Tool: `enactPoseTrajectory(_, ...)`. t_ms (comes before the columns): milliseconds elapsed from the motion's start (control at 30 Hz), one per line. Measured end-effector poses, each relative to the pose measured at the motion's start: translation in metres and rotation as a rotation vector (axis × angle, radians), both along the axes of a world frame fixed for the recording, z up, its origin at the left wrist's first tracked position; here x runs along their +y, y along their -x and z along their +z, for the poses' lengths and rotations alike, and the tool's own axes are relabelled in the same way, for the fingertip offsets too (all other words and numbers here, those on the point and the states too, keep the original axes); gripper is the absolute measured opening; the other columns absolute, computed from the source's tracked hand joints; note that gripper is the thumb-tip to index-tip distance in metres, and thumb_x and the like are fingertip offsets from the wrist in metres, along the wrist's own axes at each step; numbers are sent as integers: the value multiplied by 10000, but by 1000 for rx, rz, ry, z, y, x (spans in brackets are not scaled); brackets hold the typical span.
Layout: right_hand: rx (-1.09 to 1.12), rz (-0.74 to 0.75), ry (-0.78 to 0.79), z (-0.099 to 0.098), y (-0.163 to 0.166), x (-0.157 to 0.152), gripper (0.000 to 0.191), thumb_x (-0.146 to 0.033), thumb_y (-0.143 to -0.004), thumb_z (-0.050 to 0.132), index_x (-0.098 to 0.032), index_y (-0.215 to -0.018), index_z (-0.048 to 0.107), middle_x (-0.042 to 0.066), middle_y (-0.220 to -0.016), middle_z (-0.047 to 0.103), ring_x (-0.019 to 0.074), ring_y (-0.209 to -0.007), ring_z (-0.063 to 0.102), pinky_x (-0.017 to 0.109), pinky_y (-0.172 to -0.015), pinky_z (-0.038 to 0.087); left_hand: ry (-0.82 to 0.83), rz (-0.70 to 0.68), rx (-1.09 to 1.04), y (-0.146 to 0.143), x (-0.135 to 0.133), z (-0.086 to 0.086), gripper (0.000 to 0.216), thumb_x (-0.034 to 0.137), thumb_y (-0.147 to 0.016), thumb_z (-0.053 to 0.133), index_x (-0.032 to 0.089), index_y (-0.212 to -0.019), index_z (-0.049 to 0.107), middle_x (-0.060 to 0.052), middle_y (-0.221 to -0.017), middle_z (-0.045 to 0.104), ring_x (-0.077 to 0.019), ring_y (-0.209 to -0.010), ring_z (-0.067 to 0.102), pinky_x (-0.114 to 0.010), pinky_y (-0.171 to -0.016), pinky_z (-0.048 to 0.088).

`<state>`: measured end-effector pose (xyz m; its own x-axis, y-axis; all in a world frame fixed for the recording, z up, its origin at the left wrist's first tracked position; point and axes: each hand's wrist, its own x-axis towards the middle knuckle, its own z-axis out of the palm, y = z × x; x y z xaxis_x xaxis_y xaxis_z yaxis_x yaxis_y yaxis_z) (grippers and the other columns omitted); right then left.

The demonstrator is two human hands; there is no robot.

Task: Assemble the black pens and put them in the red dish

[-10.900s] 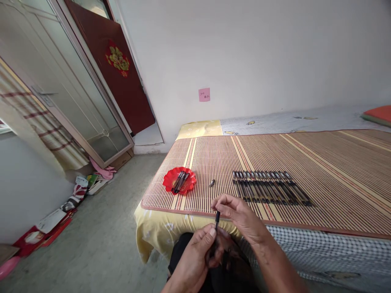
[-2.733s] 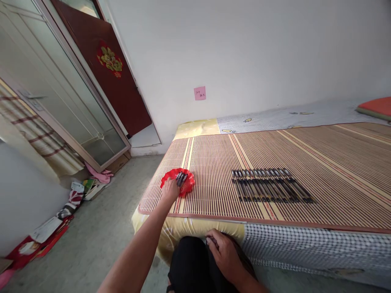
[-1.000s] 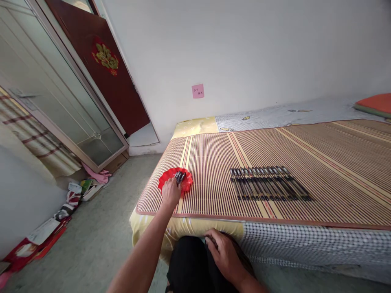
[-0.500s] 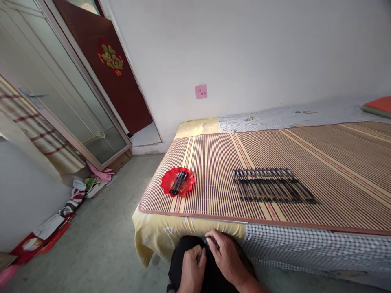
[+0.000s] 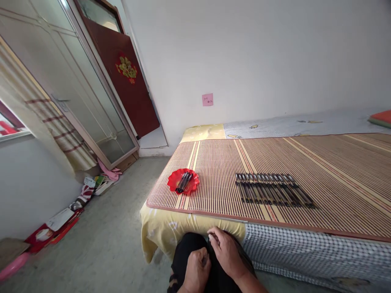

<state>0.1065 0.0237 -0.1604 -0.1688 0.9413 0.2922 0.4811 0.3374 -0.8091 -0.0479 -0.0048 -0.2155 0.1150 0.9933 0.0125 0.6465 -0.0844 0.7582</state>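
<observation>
Both hands rest low on my dark-trousered lap, in front of the bed's edge. My left hand (image 5: 196, 272) is curled, its fingertips pinched toward the right hand. My right hand (image 5: 226, 253) lies beside it with fingers bent; what either holds is hidden. On the bamboo mat (image 5: 220, 162), a small red plate (image 5: 173, 186) holds a few dark pens (image 5: 185, 182). To its right, several dark pens (image 5: 273, 189) lie side by side in a neat row. Neither hand touches the plate or the row.
The mat covers a bed with a yellow sheet (image 5: 159, 230) and checked cloth (image 5: 305, 248). A pink note (image 5: 207, 99) sticks to the white wall. A red door (image 5: 125, 81) and glass door stand at left. Clutter (image 5: 61, 219) lies on the floor.
My left hand has left the red plate and come back to my lap beside the right hand. The view has shifted slightly right and down.
</observation>
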Motion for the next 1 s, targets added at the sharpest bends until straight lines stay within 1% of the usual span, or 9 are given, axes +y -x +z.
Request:
enactPoseTrajectory(200,18,9,-33,-3,-2,-1,193,-233,-997,424,-233,-966,614,36,-888,716,210,-838,701,309,-777,504,-34,20,-36,-1,-6,3,293,84,-721,487,219,-602,255,55,-589,291,-118,-603,271,-298,-581,172)
enactPoseTrajectory(333,51,0,-44,-3,-6,-2,192,-229,-993,423,-228,-962,613,39,-885,715,205,-834,699,303,-779,500,-60,51,-64,-2,-13,12,309,172,-777,469,230,-604,220,58,-594,233,-121,-599,239,-297,-571,168)
enactPoseTrajectory(467,94,2,-52,-1,-9,-4,184,-222,-974,434,-215,-950,616,48,-877,718,202,-837,698,293,-777,497,-92,95,-145,-4,-25,44,390,359,-877,467,240,-615,204,59,-609,206,-122,-595,209,-292,-558,185)
enactPoseTrajectory(567,98,12,-57,1,-9,-7,176,-220,-958,449,-206,-943,623,45,-849,710,197,-806,684,283,-747,487,-129,71,-174,-11,-36,73,467,462,-911,497,236,-621,210,59,-619,204,-122,-599,214,-291,-565,197)
enactPoseTrajectory(633,91,18,-64,2,-9,-8,173,-208,-944,455,-204,-937,628,44,-852,708,195,-803,677,280,-741,483,-140,45,-184,-16,-42,83,498,519,-933,487,231,-623,224,55,-625,215,-122,-606,229,-287,-572,209)
enactPoseTrajectory(700,85,13,-66,1,-10,-9,181,-197,-934,451,-204,-945,632,48,-874,712,196,-824,679,282,-757,487,-120,3,-190,-19,-47,83,525,583,-947,459,229,-626,240,52,-628,227,-124,-610,241,-283,-573,217)
enactPoseTrajectory(833,59,-32,-43,4,-16,-13,198,-185,-913,442,-210,-940,637,61,-916,728,208,-874,691,302,-803,502,-40,-126,-172,-16,-48,62,575,677,-935,434,226,-621,266,51,-607,253,-122,-597,261,-283,-568,222)
enactPoseTrajectory(900,46,-48,-24,13,-18,-20,182,-192,-901,455,-214,-912,635,56,-879,723,214,-838,687,313,-784,504,-14,-179,-174,-13,-44,51,563,667,-944,431,223,-630,288,47,-609,285,-123,-603,280,-280,-574,230)
enactPoseTrajectory(1000,114,0,55,37,-16,-33,161,-249,-929,464,-218,-901,620,28,-785,688,195,-718,659,298,-703,496,17,-235,-219,-12,-41,43,502,607,-950,474,218,-668,328,42,-633,340,-126,-627,307,-271,-583,245)
